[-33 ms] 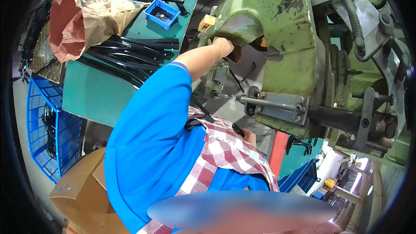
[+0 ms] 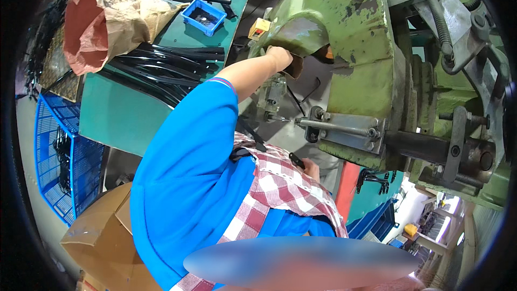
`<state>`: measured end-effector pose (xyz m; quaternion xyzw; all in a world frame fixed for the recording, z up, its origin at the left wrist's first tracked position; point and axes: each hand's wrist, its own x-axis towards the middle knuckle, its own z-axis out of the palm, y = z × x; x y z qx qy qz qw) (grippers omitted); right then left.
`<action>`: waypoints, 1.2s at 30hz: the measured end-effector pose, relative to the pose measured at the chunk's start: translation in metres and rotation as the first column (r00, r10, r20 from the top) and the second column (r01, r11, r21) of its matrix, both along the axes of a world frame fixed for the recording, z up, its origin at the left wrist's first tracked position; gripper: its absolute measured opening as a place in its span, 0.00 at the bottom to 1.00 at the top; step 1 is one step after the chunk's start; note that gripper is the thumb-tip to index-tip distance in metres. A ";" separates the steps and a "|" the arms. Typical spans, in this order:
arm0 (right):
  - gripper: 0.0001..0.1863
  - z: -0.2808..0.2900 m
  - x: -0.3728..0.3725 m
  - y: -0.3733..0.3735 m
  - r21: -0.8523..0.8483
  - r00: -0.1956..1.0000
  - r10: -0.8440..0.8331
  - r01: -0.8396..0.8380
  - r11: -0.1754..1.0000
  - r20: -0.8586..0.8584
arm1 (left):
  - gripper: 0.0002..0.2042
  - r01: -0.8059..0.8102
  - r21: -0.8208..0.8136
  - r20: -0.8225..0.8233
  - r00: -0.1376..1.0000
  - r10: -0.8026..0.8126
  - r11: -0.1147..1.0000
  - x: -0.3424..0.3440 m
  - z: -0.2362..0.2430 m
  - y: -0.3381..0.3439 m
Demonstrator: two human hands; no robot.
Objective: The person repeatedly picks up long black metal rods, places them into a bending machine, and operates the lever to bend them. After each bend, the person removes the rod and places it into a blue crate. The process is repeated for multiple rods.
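Note:
My left hand (image 2: pixel 279 59) reaches up to the green machine (image 2: pixel 358 86), under its curved housing. A brown curved piece (image 2: pixel 294 68) is right beside that hand. Most of the left fingers are hidden, so I cannot tell what they hold. Lower down, close to my checked apron (image 2: pixel 288 186), my right hand (image 2: pixel 311 168) is closed round a black bar-like piece (image 2: pixel 295 160); only its end shows. Left of it, another black length (image 2: pixel 252 133) crosses in front of the apron; whether the two are joined is hidden. A thin metal tip (image 2: pixel 280 118) lies between my hands, by the machine's threaded rod (image 2: pixel 339 127).
Black tubes (image 2: pixel 161 67), an open paper sack (image 2: pixel 85 29) and a small blue bin (image 2: pixel 203 17) rest on the green table (image 2: pixel 116 124). Blue crates (image 2: pixel 81 172) and a cardboard box (image 2: pixel 105 231) stand at the left. More black parts (image 2: pixel 374 177) lie at the right.
The whole view has shifted very slightly. Both hands keep their places at the machine and apron.

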<state>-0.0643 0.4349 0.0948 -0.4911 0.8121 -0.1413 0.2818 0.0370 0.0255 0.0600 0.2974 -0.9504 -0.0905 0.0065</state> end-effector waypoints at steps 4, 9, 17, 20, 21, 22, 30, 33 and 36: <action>0.16 0.000 -0.005 -0.025 -0.121 0.990 0.133 -0.126 0.985 0.052 | 0.08 -0.088 0.166 -0.099 0.990 0.105 0.982 0.015 0.012 0.021; 0.18 -0.003 -0.007 -0.064 -0.099 0.972 0.222 -0.214 0.972 0.072 | 0.09 0.143 0.813 -0.271 0.951 0.150 0.564 0.059 0.043 0.078; 0.19 -0.013 -0.024 -0.116 -0.227 0.956 0.269 -0.238 0.944 0.116 | 0.06 0.088 0.845 -0.306 0.889 0.342 0.527 0.082 0.066 0.117; 0.14 -0.004 -0.015 -0.123 -0.398 0.953 0.300 -0.260 0.880 0.039 | 0.06 0.069 0.855 -0.309 0.863 0.400 0.513 0.085 0.048 0.116; 0.14 0.002 -0.012 -0.126 -0.394 0.952 0.299 -0.252 0.884 0.062 | 0.07 0.045 0.852 -0.289 0.872 0.396 0.521 0.086 0.050 0.117; 0.14 0.007 -0.010 -0.130 -0.390 0.951 0.298 -0.244 0.888 0.085 | 0.08 0.020 0.848 -0.266 0.880 0.394 0.529 0.089 0.051 0.116; 0.14 0.038 0.003 -0.155 -0.546 0.899 0.439 -0.370 0.752 -0.004 | 0.07 0.109 0.923 -0.308 0.783 0.541 0.368 0.093 0.034 0.134; 0.15 0.037 0.004 -0.157 -0.450 0.910 0.414 -0.383 0.807 -0.033 | 0.04 0.139 0.974 -0.225 0.718 0.658 0.181 0.090 0.047 0.138; 0.16 -0.002 -0.018 -0.149 -0.444 0.869 0.439 -0.493 0.748 -0.226 | 0.05 0.056 0.955 -0.231 0.757 0.612 0.291 0.085 0.065 0.138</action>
